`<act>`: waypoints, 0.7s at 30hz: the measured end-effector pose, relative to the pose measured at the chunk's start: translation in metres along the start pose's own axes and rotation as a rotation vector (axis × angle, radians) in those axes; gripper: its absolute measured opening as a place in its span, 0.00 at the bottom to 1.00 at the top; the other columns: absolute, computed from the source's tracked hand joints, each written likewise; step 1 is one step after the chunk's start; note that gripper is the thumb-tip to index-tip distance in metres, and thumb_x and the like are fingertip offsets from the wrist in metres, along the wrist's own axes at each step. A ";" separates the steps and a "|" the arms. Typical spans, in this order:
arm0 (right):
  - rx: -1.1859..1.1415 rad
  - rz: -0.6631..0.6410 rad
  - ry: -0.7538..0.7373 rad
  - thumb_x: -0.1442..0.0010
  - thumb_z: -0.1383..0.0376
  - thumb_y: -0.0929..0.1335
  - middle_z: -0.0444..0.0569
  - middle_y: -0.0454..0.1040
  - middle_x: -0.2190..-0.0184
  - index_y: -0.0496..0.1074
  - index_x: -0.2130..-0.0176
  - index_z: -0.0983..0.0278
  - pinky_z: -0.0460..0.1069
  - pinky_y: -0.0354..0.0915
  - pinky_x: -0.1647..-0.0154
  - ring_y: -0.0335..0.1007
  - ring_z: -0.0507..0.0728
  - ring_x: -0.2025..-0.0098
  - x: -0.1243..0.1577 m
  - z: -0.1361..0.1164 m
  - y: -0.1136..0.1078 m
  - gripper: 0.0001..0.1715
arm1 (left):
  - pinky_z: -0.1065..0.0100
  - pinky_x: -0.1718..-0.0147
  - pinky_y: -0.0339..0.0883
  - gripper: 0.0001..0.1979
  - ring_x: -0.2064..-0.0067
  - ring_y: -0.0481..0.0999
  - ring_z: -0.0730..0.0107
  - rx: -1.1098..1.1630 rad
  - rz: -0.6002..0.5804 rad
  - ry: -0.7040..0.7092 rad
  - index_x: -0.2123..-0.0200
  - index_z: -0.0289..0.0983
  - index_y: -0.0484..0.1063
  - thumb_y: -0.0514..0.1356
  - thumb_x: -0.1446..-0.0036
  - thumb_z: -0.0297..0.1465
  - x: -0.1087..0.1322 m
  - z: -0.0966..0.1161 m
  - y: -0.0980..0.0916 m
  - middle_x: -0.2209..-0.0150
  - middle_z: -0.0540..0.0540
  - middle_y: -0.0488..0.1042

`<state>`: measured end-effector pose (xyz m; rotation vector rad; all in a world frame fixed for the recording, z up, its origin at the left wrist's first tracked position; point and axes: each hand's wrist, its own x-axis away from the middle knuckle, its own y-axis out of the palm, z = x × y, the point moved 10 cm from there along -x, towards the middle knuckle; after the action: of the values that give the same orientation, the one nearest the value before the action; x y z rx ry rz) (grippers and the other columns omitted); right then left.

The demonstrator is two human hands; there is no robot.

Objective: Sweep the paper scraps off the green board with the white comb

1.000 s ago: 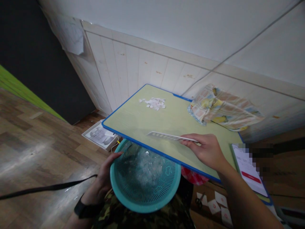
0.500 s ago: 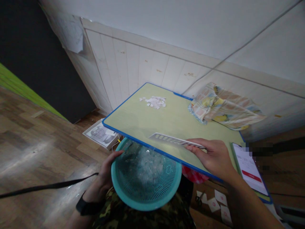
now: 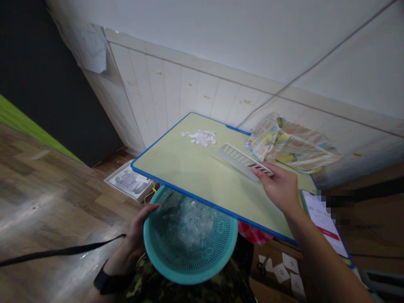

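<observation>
My left hand (image 3: pixel 138 231) is closed on the left rim of a turquoise plastic basket (image 3: pixel 189 275), thumb over the edge. Inside the basket, held below the table's front edge, lies a heap of clear plastic scraps (image 3: pixel 195 223). In my right hand (image 3: pixel 280 185) is a flat white slotted plastic scraper (image 3: pixel 238 158), gripped at its right end above the table. A small pile of white paper pieces (image 3: pixel 202 137) lies on the pale green table (image 3: pixel 170 160) with a blue rim, left of the scraper's far end and apart from it.
A patterned cloth (image 3: pixel 290 143) lies at the table's back right against the wall. A phone (image 3: pixel 323 223) rests on the right end. On the floor are a white box (image 3: pixel 129 181), scissors (image 3: pixel 261 266) and several paper cards (image 3: pixel 281 272).
My right hand has lifted the scraper from the table's front edge and carried it back, toward the paper pieces. My left hand still holds the basket; the view has shifted slightly.
</observation>
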<state>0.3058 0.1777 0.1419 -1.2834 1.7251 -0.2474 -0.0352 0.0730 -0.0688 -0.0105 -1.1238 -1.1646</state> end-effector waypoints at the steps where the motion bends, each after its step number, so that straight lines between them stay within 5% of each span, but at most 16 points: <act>1: 0.004 0.009 0.007 0.40 0.59 0.71 0.49 0.84 0.62 0.83 0.58 0.61 0.53 0.74 0.63 0.81 0.62 0.64 -0.007 0.008 0.005 0.13 | 0.61 0.74 0.79 0.15 0.78 0.82 0.58 -0.008 0.004 0.003 0.74 0.31 0.81 0.57 0.38 0.26 -0.001 0.000 -0.001 0.77 0.38 0.84; 9: 0.033 -0.059 -0.031 0.40 0.61 0.69 0.50 0.84 0.63 0.83 0.58 0.62 0.53 0.71 0.60 0.80 0.62 0.62 -0.051 0.022 0.049 0.14 | 0.59 0.72 0.80 0.15 0.77 0.83 0.55 -0.034 0.060 0.028 0.72 0.31 0.81 0.56 0.37 0.25 0.001 0.003 -0.003 0.77 0.37 0.83; 21: 0.008 -0.124 -0.065 0.41 0.60 0.71 0.49 0.84 0.64 0.83 0.60 0.60 0.52 0.70 0.62 0.80 0.61 0.62 -0.064 0.026 0.060 0.12 | 0.59 0.77 0.79 0.12 0.78 0.83 0.52 -0.014 0.067 0.028 0.58 0.26 0.81 0.59 0.39 0.26 0.004 0.004 -0.005 0.79 0.39 0.83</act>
<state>0.2883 0.2662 0.1256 -1.3797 1.5909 -0.2805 -0.0417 0.0699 -0.0665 -0.0424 -1.0831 -1.1103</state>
